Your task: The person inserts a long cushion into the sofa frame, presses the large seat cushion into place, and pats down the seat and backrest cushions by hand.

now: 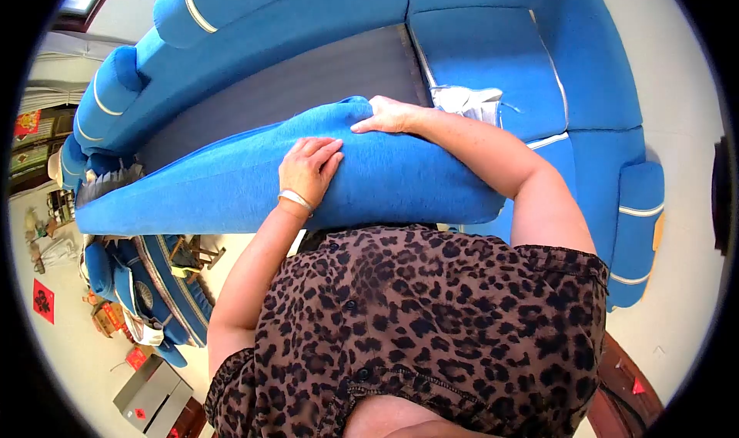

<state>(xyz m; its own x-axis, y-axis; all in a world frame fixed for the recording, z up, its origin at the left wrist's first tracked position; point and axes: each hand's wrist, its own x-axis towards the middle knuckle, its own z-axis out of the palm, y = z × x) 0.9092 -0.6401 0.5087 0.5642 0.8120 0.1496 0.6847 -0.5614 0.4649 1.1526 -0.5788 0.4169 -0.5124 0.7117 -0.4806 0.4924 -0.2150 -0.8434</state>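
A long blue sofa seat cushion (231, 180) stands tilted on edge across my front, close against my body. My right hand (387, 116) is hooked over its upper edge, thumb on the near face and fingers on the far side, partly hidden. Wearing a silver bracelet (295, 200), my left hand (308, 168) lies on the cushion's near face with its fingers loosely bent against the fabric. Behind the cushion, the dark grey sofa base (308, 84) is uncovered. At the base's right end, bunched white cloth (467, 103) lies near another blue seat cushion (485, 57).
The blue sofa's backrest (254, 30) curves around the far side, and an armrest (640, 207) stands at right. Down at left are a second blue sofa (146, 284), a small stool (198, 252) and a grey-white cabinet (154, 392). Dark wooden furniture (623, 384) is at lower right.
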